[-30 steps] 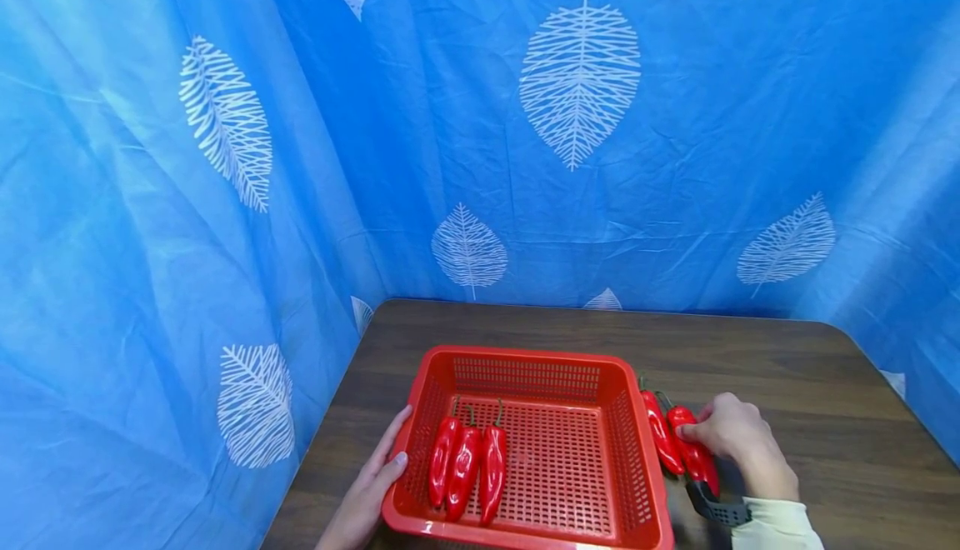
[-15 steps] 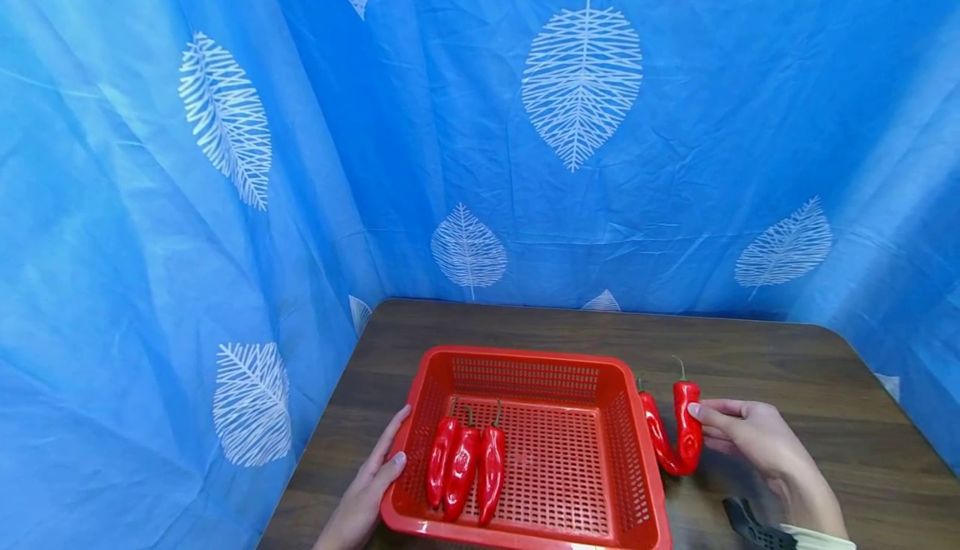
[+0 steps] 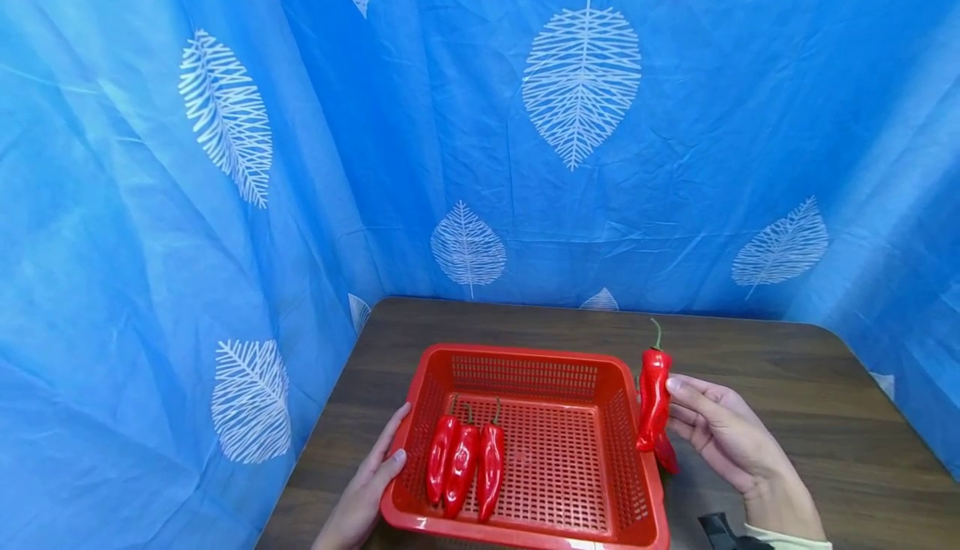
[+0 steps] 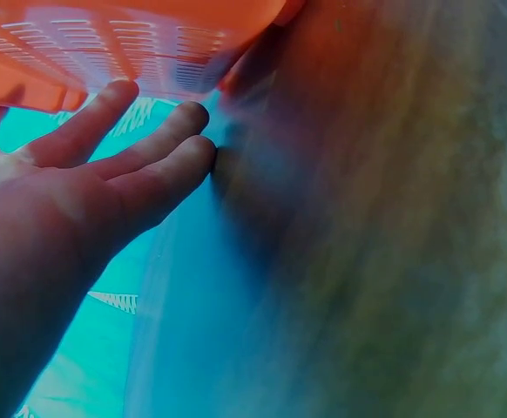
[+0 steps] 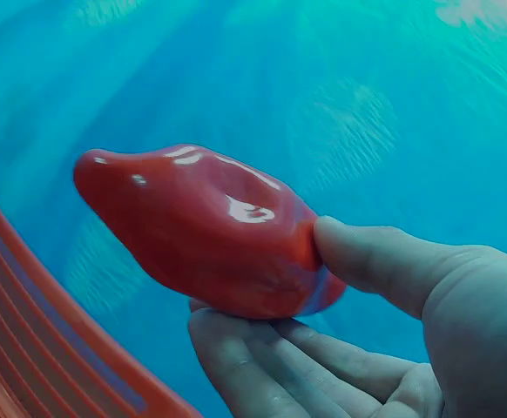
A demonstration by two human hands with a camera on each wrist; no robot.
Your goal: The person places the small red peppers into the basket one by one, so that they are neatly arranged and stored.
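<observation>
My right hand (image 3: 731, 437) pinches a glossy red chili pepper (image 3: 654, 400) between thumb and fingers. It hangs upright, stem up, by the right rim of a red plastic basket (image 3: 525, 355). The right wrist view shows the same pepper (image 5: 201, 231) close up, gripped near one end. Partly hidden behind it, another red pepper (image 3: 666, 455) lies outside the basket. Along the basket's left side, my left hand (image 3: 367, 483) rests with straight fingers and thumb against it. Slim fingertips (image 4: 114, 91) touch the slotted wall in the left wrist view.
Inside the basket, three red peppers (image 3: 462, 467) lie side by side at the left, stems pointing away. The basket stands on a dark wooden table (image 3: 787, 383). A blue curtain (image 3: 675, 158) with white leaf prints hangs behind and to the left.
My right hand has taken hold of a pepper from beside the basket, lifted it and brought it left toward the rim. The left hand and the basket have stayed nearly still.
</observation>
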